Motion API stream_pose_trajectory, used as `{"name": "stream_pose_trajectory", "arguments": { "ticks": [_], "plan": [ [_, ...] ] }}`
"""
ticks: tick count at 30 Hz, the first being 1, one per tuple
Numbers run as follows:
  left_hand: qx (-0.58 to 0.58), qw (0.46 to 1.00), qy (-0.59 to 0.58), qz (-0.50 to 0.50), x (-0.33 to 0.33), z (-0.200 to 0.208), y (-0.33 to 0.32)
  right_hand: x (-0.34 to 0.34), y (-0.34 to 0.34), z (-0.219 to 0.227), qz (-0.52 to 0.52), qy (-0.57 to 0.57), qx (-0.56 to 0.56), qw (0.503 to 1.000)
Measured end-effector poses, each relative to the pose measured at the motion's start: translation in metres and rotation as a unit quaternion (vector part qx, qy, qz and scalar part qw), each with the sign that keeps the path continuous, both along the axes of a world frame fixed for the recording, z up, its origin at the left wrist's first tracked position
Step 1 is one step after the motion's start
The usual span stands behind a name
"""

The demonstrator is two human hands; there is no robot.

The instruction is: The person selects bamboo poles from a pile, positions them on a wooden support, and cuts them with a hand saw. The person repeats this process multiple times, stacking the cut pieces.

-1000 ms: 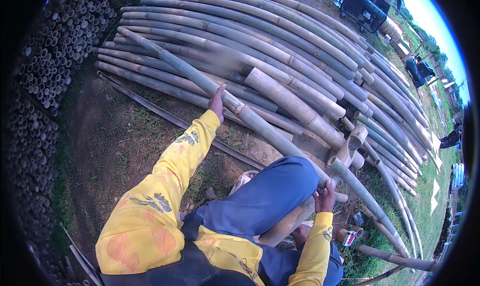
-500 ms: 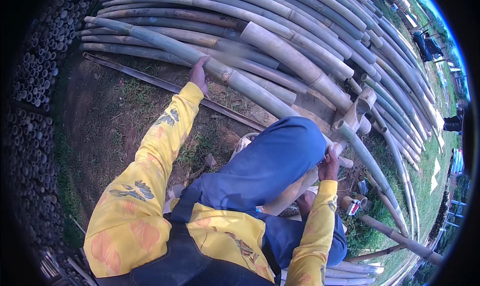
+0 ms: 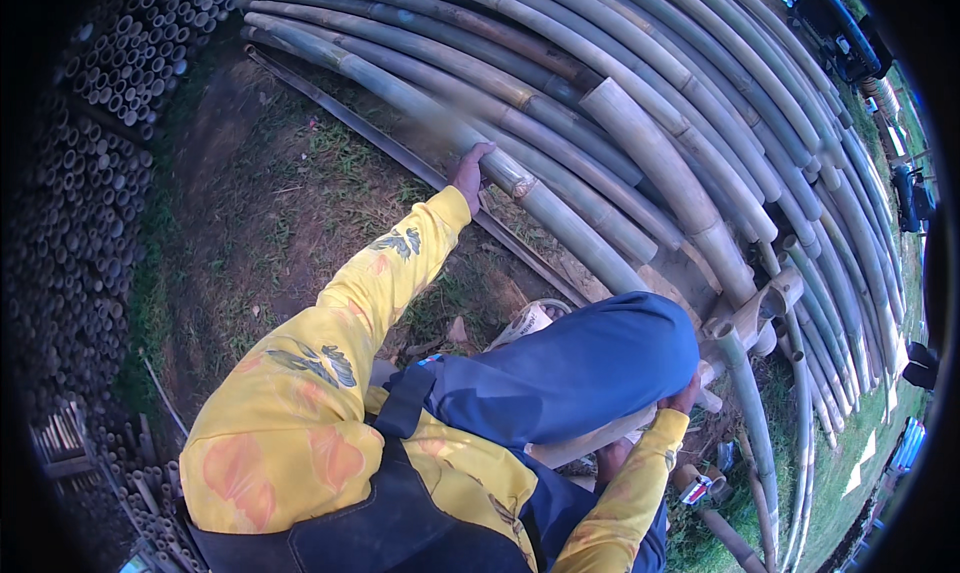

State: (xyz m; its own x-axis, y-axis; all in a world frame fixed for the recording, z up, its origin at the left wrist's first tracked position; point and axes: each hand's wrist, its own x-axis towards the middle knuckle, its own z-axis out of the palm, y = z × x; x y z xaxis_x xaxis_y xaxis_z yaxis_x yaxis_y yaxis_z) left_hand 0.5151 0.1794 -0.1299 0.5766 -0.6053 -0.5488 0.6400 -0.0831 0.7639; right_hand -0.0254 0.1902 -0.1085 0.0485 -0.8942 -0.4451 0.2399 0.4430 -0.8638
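Note:
A long bamboo pole (image 3: 570, 226) slants from the upper left down to my raised knee (image 3: 600, 363), which hides its near end. My left hand (image 3: 470, 176) is closed on the pole's near side, just up-left of a brownish joint; its fingers are partly out of sight behind the pole. Beside the far side of my knee, my right hand (image 3: 683, 395) is low with fingers bent. My leg partly covers it, and what it holds cannot be made out. A thick, pale bamboo length (image 3: 660, 153) lies beyond the pole, near a bamboo stand (image 3: 775, 298).
Many bamboo poles (image 3: 560, 33) are stacked across the far side. Cut bamboo ends (image 3: 90, 193) form a pile at left. A split bamboo strip (image 3: 370, 133) lies on the grassy ground. A white bucket (image 3: 530, 321) stands by my leg; a small can (image 3: 692, 488) sits at right.
My view has shifted, so the scene sits farther right and lower. My left hand stays on the pole near the same joint. My right hand has dropped lower behind my knee.

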Motion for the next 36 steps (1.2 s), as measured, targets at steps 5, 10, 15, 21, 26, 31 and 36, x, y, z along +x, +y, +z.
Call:
{"name": "stream_pose_trajectory", "arguments": {
  "ticks": [5, 10, 15, 21, 26, 31, 36],
  "plan": [
    [0.022, 0.998, -0.037, -0.044, 0.009, -0.026, 0.013, 0.002, 0.000, 0.002, -0.037, -0.013, 0.020, 0.999],
    [0.049, 0.905, -0.289, -0.308, 0.043, -0.091, 0.057, 0.020, 0.005, -0.020, -0.049, 0.026, 0.061, 0.997],
    [0.289, 0.458, -0.624, -0.563, 0.084, -0.099, 0.057, 0.035, -0.026, -0.005, -0.062, 0.026, 0.115, 0.991],
    [0.323, 0.262, -0.659, -0.626, 0.083, -0.092, 0.018, 0.004, -0.029, -0.020, -0.084, 0.020, 0.070, 0.994],
    [0.297, 0.223, -0.659, -0.654, 0.102, -0.133, 0.044, 0.019, -0.024, -0.021, -0.075, 0.037, 0.052, 0.995],
    [0.326, 0.168, -0.570, -0.736, 0.060, -0.076, 0.073, 0.019, -0.022, -0.025, -0.079, 0.028, 0.049, 0.995],
    [0.312, 0.201, -0.598, -0.710, 0.095, -0.161, 0.104, 0.022, -0.024, -0.026, -0.061, 0.045, 0.066, 0.995]
  ]
}}
